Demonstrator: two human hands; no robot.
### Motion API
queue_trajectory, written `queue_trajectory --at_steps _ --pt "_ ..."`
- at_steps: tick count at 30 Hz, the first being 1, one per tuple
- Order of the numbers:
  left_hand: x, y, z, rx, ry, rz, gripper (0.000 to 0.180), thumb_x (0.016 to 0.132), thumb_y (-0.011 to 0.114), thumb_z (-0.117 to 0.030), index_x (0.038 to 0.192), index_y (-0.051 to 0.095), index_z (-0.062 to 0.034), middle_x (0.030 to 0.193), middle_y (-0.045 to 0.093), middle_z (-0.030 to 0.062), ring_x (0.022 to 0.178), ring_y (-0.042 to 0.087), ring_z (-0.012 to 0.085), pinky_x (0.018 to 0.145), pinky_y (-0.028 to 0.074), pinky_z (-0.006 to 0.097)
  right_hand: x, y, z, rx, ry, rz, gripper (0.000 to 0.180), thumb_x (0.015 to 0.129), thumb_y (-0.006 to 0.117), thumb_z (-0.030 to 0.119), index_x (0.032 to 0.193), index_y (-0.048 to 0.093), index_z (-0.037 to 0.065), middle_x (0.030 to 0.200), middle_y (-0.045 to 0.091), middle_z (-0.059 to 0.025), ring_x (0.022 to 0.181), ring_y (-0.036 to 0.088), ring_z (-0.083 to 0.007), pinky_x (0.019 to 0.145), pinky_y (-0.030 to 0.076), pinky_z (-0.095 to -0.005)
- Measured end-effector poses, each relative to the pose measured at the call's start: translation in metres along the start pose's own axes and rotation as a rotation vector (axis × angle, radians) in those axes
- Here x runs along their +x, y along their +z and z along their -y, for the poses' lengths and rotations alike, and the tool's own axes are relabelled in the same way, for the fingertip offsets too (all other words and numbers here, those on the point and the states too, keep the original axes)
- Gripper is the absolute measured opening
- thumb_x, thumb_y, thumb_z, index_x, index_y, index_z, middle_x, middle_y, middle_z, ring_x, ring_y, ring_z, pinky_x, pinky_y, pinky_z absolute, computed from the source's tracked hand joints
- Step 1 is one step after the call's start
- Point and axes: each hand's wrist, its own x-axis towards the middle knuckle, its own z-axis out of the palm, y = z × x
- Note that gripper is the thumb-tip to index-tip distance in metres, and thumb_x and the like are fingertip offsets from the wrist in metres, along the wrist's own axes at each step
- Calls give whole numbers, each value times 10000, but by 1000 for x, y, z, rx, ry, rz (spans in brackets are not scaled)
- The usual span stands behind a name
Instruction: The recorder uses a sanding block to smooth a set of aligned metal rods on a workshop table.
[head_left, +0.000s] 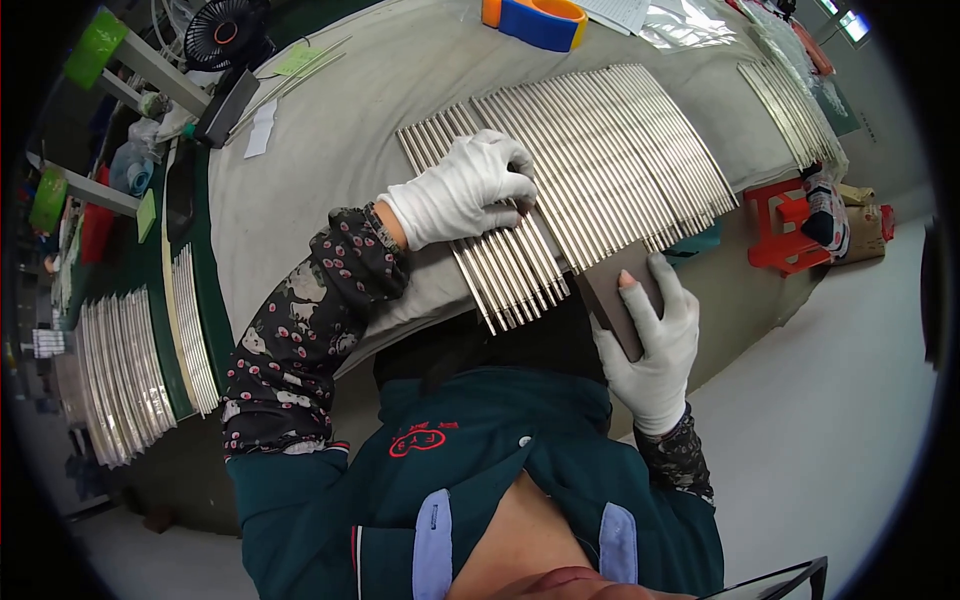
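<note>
A wide row of thin silvery metal rods lies side by side on the cloth-covered table. A narrower group of rods sits at its left, set apart by a gap and reaching closer to me. My left hand, in a white glove with bare fingertips, lies over the narrower group, its fingers curled at the rods along the gap. The undersides of those fingers are hidden. In my right hand, gloved the same way, is a flat grey-brown block, held close to the near ends of the wide row.
More rods lie at the table's right end and on a green surface at the left. A blue and orange tape dispenser stands at the far edge. A black fan is far left, a red stool right.
</note>
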Motion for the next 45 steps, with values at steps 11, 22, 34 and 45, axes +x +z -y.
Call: queue_trajectory --at_steps 11,22,34,45 --pt "13 -7 -4 -73 -8 161 238 638 811 -175 829 671 -159 1021 544 -1 1060 486 235 946 363 412 2 -9 -11 1 13 -20 648 592 747 115 1217 578 128 1322 459 -208 1059 497 -350 894 437 -425" --pt "44 -16 -4 12 33 462 145 683 773 -237 786 696 -171 969 563 33 960 530 237 836 437 380 -3 -14 -15 -27 17 -27 670 603 742 120 1248 563 136 1328 452 -214 1065 494 -352 904 429 -428" --pt "42 12 10 -357 -41 124 162 757 725 -126 844 599 -75 796 600 68 777 592 249 722 473 348 19 -20 -28 -120 1 -156 571 639 734 132 1191 594 107 1280 496 -187 1031 517 -336 876 455 -406" --pt "40 26 20 -308 47 61 128 791 696 -165 865 620 -93 809 632 48 799 611 238 735 464 354 67 -17 14 -17 -242 135 446 661 731 237 1080 644 112 1217 515 -158 886 550 -311 736 488 -402"
